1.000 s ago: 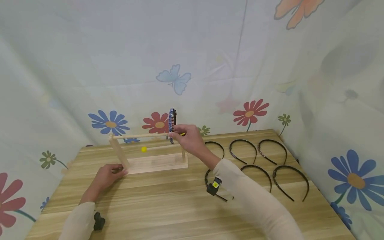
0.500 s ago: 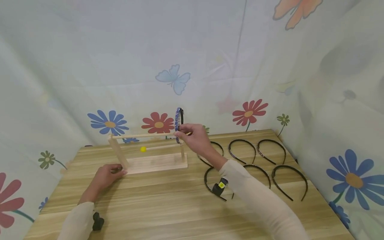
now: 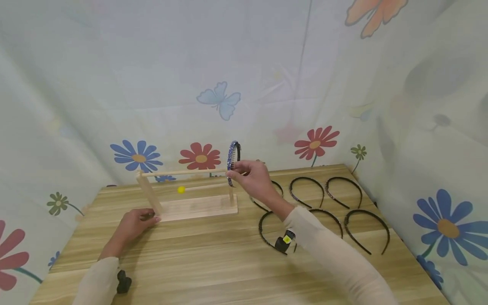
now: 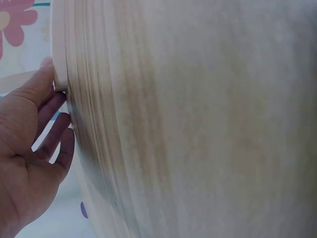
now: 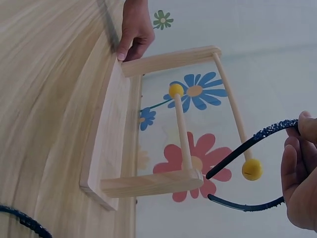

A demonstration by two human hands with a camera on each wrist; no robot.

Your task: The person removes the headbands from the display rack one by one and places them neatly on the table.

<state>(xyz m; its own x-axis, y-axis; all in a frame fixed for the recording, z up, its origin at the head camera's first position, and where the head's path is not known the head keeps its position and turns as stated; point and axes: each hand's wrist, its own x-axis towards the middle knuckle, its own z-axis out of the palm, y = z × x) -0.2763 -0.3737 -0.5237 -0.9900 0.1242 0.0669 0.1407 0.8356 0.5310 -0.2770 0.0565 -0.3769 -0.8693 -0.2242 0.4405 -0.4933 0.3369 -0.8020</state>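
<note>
A headband with blue sparkling stones and inner comb teeth (image 3: pixel 231 157) is pinched between thumb and fingers of my right hand (image 3: pixel 253 180), held upright at the right end of the stand's upper rod. The right wrist view shows its two tips (image 5: pixel 214 173) pointing toward the stand, with the rod's yellow ball (image 5: pixel 252 169) between its arms in this view. My left hand (image 3: pixel 134 224) grips the left end of the wooden stand's base (image 3: pixel 198 207), thumb and fingertips at its corner (image 4: pixel 60 82). The stand has two rods, each tipped with a yellow ball; the lower ball (image 3: pixel 181 189) points left.
Several dark headbands lie in two rows on the right of the wooden table (image 3: pixel 190 262), among them one at the back right (image 3: pixel 345 180) and one at the front right (image 3: pixel 367 214). My right forearm partly covers some. A flowered curtain (image 3: pixel 267 84) hangs behind the table.
My right hand has moved right with the headband, toward and around the upper rod's right end, and dipped slightly. The left hand and the stand have stayed put.
</note>
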